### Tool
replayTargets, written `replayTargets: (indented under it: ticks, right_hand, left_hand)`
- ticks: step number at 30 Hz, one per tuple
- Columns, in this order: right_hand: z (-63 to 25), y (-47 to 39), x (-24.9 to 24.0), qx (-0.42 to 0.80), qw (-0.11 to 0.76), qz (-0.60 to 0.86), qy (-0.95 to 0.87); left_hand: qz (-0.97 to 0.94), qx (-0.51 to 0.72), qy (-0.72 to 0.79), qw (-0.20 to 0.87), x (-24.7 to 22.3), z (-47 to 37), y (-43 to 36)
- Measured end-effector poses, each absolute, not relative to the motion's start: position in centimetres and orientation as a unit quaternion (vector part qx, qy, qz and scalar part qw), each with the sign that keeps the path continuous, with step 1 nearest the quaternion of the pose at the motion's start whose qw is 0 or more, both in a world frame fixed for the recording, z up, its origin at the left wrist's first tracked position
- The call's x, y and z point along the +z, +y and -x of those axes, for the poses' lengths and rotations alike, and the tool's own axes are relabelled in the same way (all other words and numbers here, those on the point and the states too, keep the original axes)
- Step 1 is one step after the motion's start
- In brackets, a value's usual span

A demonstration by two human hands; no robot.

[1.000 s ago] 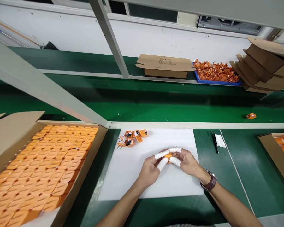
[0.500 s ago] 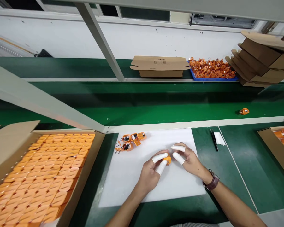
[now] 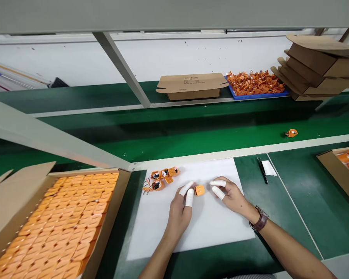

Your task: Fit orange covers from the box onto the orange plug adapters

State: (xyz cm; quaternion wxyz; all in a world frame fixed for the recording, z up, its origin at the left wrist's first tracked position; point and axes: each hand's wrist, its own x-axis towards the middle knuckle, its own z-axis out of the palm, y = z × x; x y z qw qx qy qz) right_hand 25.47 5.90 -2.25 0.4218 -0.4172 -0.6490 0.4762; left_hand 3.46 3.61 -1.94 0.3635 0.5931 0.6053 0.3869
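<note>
An orange plug piece [image 3: 199,190] lies on the white sheet [image 3: 218,228] between my hands. My left hand [image 3: 182,205] is just left of it, thumb and forefinger in white finger covers and slightly apart, with nothing between them. To the right, my right hand [image 3: 228,193] is bent, its covered fingertips close together; whether they hold something small is hidden. Several opened orange plugs with dark inner parts and wires [image 3: 159,179] rest at the sheet's back left corner.
A carton of orange plugs [image 3: 61,217] stands at the left. Black tweezers [image 3: 262,171] lie beside a white paper [image 3: 269,168]. Another carton [image 3: 337,174] is at the right edge. A lone plug [image 3: 291,133] sits behind; a blue tray [image 3: 258,96] is on the shelf.
My left hand has let go of the orange plug piece and moved slightly left. The piece now lies on the sheet. The camera view has tilted and shifted.
</note>
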Motion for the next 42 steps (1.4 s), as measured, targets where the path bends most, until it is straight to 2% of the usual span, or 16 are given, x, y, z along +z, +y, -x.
replayTargets:
  ticks: [6, 10, 19, 26, 33, 42]
  right_hand:
    - [-25.4, 5.9, -2.7, 0.474, 0.434, 0.405, -0.65]
    - [-25.3, 5.9, -2.5, 0.442, 0.442, 0.396, -0.673]
    - [-25.0, 5.3, -2.4, 0.545, 0.386, 0.383, -0.638]
    - [-25.1, 5.3, -3.1, 0.581, 0.388, 0.389, -0.6]
    - [-25.1, 5.2, -2.9, 0.57, 0.384, 0.38, -0.619]
    - [-25.9, 5.7, -1.4, 0.592, 0.348, 0.362, -0.63]
  left_hand:
    - [-0.663, 0.338, 0.627, 0.23, -1.8, -3.8, 3.9]
    - [-0.716, 0.35, 0.569, 0.202, -2.1, -4.3, 4.0]
    - [-0.675, 0.438, 0.473, 0.358, -2.5, -5.7, 2.6]
    - [-0.533, 0.425, 0.434, 0.589, -1.0, -4.9, 2.5]
    - [-0.454, 0.447, 0.457, 0.621, -1.2, -5.2, 3.0]
    - [-0.433, 0.473, 0.467, 0.609, -0.9, -6.1, 3.3]
